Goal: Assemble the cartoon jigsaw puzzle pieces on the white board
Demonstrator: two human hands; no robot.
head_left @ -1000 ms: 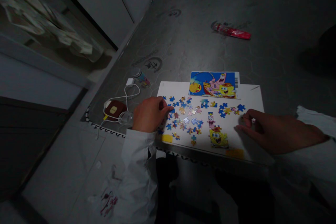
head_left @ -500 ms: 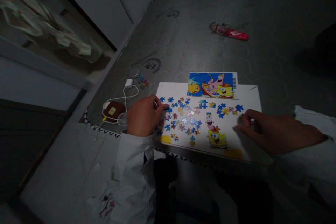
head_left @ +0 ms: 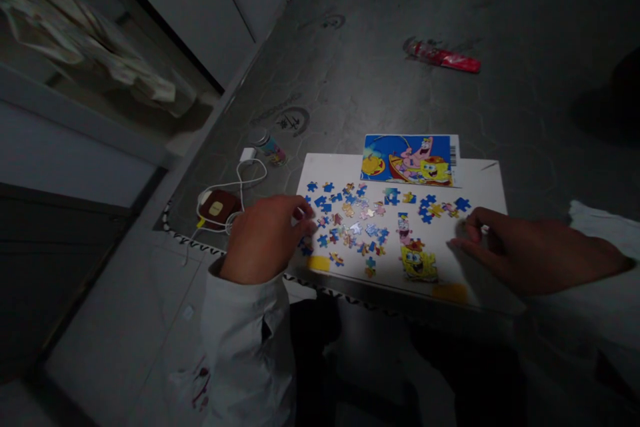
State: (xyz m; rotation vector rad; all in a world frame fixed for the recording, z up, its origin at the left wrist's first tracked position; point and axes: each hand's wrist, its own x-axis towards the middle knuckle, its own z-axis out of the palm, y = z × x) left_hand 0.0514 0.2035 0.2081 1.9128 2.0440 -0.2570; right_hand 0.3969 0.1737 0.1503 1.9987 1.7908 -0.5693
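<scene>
My left hand (head_left: 267,237) hovers at the left edge of a white board (head_left: 483,193), over loose jigsaw pieces (head_left: 355,228). Its fingers are curled with thumb and forefinger apart, and no piece shows between them. On the board's right side is my right hand (head_left: 535,250), fingers bent, thumb and forefinger slightly apart; I see nothing in them. Between the hands stands a joined strip of puzzle (head_left: 417,261) with a yellow cartoon face below a pink one. Right of the loose pieces, a small blue-and-yellow cluster (head_left: 430,208) lies near my right fingertips.
A picture card (head_left: 407,160) overlaps the board's far edge. To the left are a can (head_left: 273,148), a white charger (head_left: 248,155) with cable, and a brown box (head_left: 221,207). A red packet (head_left: 450,59) lies farther back on the grey tabletop (head_left: 360,80).
The view has shifted slightly. My left hand has drawn back a little from the loose pieces. A small dark item at my right fingertips no longer shows there.
</scene>
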